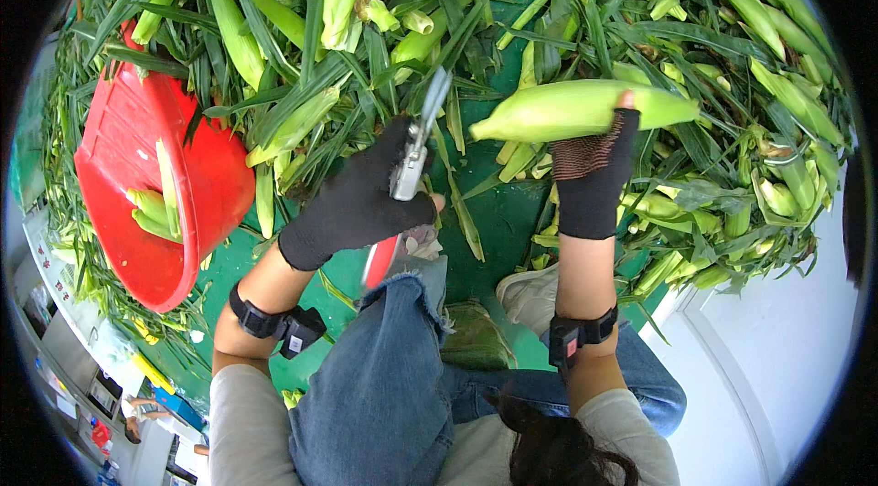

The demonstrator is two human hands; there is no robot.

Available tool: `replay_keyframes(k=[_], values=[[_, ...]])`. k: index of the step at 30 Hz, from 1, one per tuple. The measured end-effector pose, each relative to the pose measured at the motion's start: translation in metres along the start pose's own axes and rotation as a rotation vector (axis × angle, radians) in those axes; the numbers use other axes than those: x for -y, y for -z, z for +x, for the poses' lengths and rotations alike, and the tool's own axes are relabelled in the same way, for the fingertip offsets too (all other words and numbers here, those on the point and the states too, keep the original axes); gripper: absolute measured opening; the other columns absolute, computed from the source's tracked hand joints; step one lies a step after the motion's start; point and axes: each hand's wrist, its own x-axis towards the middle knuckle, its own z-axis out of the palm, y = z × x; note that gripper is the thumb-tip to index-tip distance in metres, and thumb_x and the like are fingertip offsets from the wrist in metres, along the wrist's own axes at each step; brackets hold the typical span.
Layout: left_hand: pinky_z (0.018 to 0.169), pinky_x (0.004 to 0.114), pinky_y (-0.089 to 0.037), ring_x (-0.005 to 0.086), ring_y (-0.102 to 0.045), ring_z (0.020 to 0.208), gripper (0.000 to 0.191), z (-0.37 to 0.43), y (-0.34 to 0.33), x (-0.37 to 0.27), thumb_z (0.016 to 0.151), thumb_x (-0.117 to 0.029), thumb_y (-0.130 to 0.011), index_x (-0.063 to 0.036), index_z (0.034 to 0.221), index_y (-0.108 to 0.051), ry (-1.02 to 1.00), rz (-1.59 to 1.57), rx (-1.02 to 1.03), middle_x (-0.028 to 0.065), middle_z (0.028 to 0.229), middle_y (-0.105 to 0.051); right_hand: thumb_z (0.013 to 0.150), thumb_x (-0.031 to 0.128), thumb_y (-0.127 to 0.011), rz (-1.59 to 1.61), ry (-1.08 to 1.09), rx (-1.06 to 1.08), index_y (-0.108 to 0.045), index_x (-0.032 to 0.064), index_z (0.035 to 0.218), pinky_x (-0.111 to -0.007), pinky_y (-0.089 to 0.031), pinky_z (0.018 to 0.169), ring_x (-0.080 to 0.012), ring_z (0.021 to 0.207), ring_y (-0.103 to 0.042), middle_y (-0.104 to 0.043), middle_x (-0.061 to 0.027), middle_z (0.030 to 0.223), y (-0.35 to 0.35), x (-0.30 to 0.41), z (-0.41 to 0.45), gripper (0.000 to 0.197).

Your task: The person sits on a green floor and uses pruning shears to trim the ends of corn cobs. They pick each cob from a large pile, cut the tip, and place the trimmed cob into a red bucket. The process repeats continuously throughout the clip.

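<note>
My left hand (363, 194), in a black fingerless glove, grips a pair of pruning shears (414, 160). Their metal blades point up and away, and a red handle shows below the hand. In my right hand (595, 160), gloved in the same way, lies a husked green ear of corn (555, 110), held sideways with its narrower stub end to the left. The thumb rests on top of the husk. Blades and ear are apart. Husk-covered ears and long leaves lie beyond both hands.
A red plastic basket (240, 184) with a few pieces of husk leans at the left. Heaps of corn (295, 74) and leaves (720, 95) cover the green floor (473, 212) left and right. A white shoe (528, 294) is below the right hand. Another person (134, 417) is far off at lower left.
</note>
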Motion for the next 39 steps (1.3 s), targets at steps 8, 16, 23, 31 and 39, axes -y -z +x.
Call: replay_keyframes(k=[8,16,23,31,39], values=[[0.088,0.035,-0.046,0.0211,-0.053,0.102,0.062,-0.059,0.035,0.033,0.077,-0.031,-0.068,-0.0033,0.127,-0.043,-0.168,-0.666,-0.495,0.0079,0.112,-0.055,0.095,0.025,-0.049,-0.558,0.071,0.814,-0.049,-0.0001,0.125,-0.032,-0.037,0.097,-0.0178,0.111,-0.05,-0.054,-0.0099,0.123,-0.021,-0.046,-0.059,0.039],[0.1,0.034,-0.035,0.016,-0.05,0.116,0.049,-0.197,0.172,0.195,0.093,-0.039,-0.039,-0.0078,0.132,-0.044,0.385,0.516,-0.998,0.0075,0.128,-0.052,0.08,0.025,-0.065,-1.722,0.948,0.203,-0.045,0.0049,0.127,-0.04,-0.047,0.085,-0.031,0.093,-0.061,-0.062,-0.0184,0.102,0.065,-0.052,0.101,0.055],[0.093,0.034,-0.04,0.0171,-0.052,0.109,0.05,-0.185,0.135,0.137,0.087,-0.03,-0.053,-0.0086,0.131,-0.043,-0.106,-0.325,-1.194,0.0068,0.123,-0.052,0.066,0.032,-0.078,-1.503,0.488,0.253,-0.018,0.0023,0.143,-0.042,-0.035,0.102,-0.0398,0.122,-0.043,-0.039,-0.026,0.135,0.006,-0.042,0.143,0.102],[0.085,0.037,-0.045,0.0223,-0.054,0.097,0.075,0.002,-0.008,0.02,0.067,-0.029,-0.081,-0.0016,0.123,-0.039,-0.265,0.022,-0.359,0.0137,0.107,-0.054,0.076,0.022,-0.072,-0.863,0.37,0.584,-0.028,0.0031,0.138,-0.037,-0.03,0.104,-0.0273,0.126,-0.037,-0.037,-0.0172,0.136,0.031,-0.093,-0.029,0.078],[0.088,0.031,-0.042,0.0174,-0.05,0.104,0.058,0.025,0.0,0.024,0.073,-0.015,-0.072,-0.003,0.12,-0.041,-0.178,-0.77,-0.326,0.0093,0.114,-0.051,0.086,0.016,-0.061,-1.308,1.01,0.102,-0.057,0.002,0.108,-0.038,-0.041,0.089,-0.0273,0.101,-0.054,-0.058,-0.0145,0.106,-0.003,-0.001,0.015,0.026]])
